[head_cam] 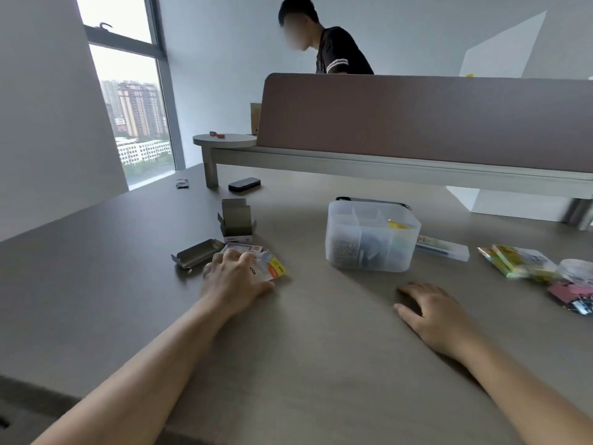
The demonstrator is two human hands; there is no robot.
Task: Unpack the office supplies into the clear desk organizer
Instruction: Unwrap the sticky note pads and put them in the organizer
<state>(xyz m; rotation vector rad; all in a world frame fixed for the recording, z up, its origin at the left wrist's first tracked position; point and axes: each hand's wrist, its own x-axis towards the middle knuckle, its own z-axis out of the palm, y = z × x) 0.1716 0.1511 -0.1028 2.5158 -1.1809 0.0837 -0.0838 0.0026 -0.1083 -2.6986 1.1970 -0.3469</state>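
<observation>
Reading left to right: a flat grey tray [198,253] of thin card or metal lay open on the desk [321,348], and behind it stood an emptied carton [236,221], flaps up. Just right of the tray, the left hand [236,277] lay over a small clear packet [268,268] with an orange-yellow label, fingers curled on its top; grip looked like a light hold pressing it to the desk. Packet judged light, glossy and a bit slippery, stiff at the edges; best pinched by its long sides, since the film face would slide under flat fingers. Organizer [372,236] stood mid-desk, well apart from the packet: frosted clear plastic, rounded corners, inner dividers, with small dark and silvery bits in the near cells and something yellow at the back. A slim clear case [444,248] lay just beside its right wall. Right hand [430,311] rested flat on the desk, fingers relaxed and empty. Far right: cellophane-wrapped sticky notes [513,261], soft and crinkly, and a bag of clips [572,293], pink and dark.
</observation>
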